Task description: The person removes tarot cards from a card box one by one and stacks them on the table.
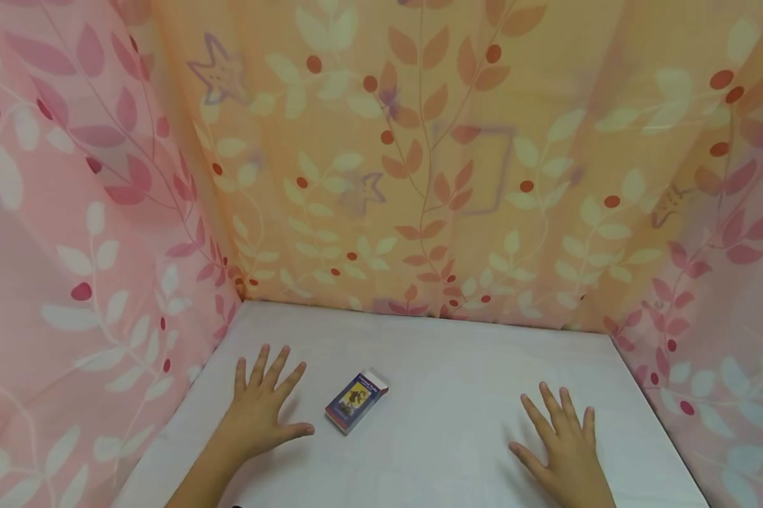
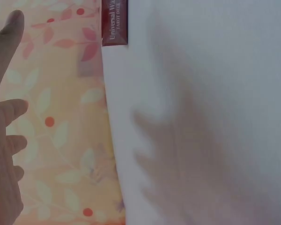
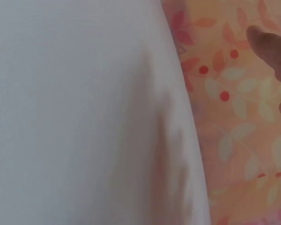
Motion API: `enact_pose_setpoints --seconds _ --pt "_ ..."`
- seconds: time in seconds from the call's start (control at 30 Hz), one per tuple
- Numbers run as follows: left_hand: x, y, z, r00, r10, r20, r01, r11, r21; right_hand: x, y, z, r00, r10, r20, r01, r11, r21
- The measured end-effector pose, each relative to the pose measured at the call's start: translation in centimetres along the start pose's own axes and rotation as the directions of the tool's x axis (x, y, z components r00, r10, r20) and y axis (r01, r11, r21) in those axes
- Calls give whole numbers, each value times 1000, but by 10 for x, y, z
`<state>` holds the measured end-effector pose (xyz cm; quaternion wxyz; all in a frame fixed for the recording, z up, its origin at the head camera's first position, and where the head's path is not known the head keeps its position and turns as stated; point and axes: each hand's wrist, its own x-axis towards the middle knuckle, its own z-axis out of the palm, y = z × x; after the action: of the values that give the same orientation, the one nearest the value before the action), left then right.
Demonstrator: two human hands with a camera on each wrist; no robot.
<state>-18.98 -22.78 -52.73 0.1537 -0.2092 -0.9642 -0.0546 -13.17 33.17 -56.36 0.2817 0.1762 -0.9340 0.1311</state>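
A small boxed tarot deck (image 1: 356,401) lies tilted on the white table, blue on its face with a yellow picture in the middle. In the left wrist view, the dark red end of the tarot deck (image 2: 114,23) shows at the top, with the printed words "TAROT DECK". My left hand (image 1: 259,409) hovers just left of the box, fingers spread and thumb pointing toward it, holding nothing. Farther off on the right side, my right hand (image 1: 562,444) hangs over the table with spread fingers and nothing in it. Both hands cast shadows on the white surface.
The white table (image 1: 445,395) ends at the back against an orange curtain (image 1: 381,176) printed with leaves and red dots. Pink leaf-printed curtains close in the left side (image 1: 121,233) and the right side (image 1: 724,339).
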Motion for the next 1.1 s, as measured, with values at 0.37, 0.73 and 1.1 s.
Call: enact_pose_setpoints --seconds 0.37,0.73,1.1 --pt "6 15 11 998 -35 -49 31 996 -85 7 -14 1 999 38 -13 -37 996 86" --pt "14 31 17 986 -164 -16 154 954 -259 15 -32 5 998 56 -37 -48 982 185" --pt "18 47 33 979 -205 1 186 889 -418 23 -43 10 996 87 -27 -78 970 228"
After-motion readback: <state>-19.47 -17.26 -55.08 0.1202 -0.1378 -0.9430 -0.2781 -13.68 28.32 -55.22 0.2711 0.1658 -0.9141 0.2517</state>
